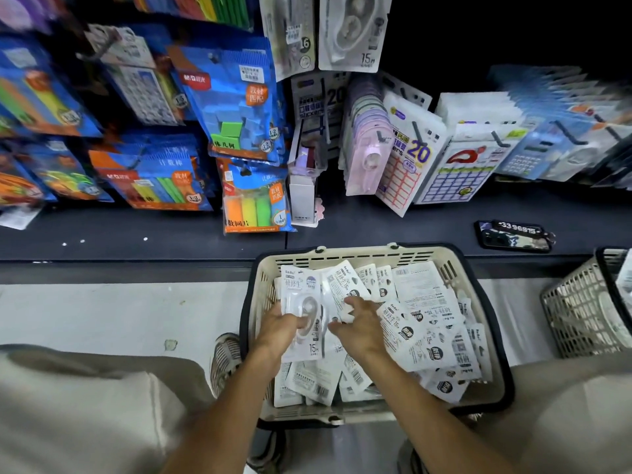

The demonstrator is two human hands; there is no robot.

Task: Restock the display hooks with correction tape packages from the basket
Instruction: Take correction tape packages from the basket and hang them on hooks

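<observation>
Though partly blurred, phone (514, 236) beyond basket (355, 256); second basket (578, 313) rightward

Both bare forearms reach forward and down, converging. The left hand (284, 325) has its thumb curled in a pinching grip; the right hand (362, 323) lies palm-down just beside it, fingers bent, thumb toward the left.

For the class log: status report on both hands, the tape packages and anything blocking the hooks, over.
Left hand grips a correction tape package over the basket. Right hand on the pile, grip unclear. None hung yet. Hooks unobstructed.
</observation>
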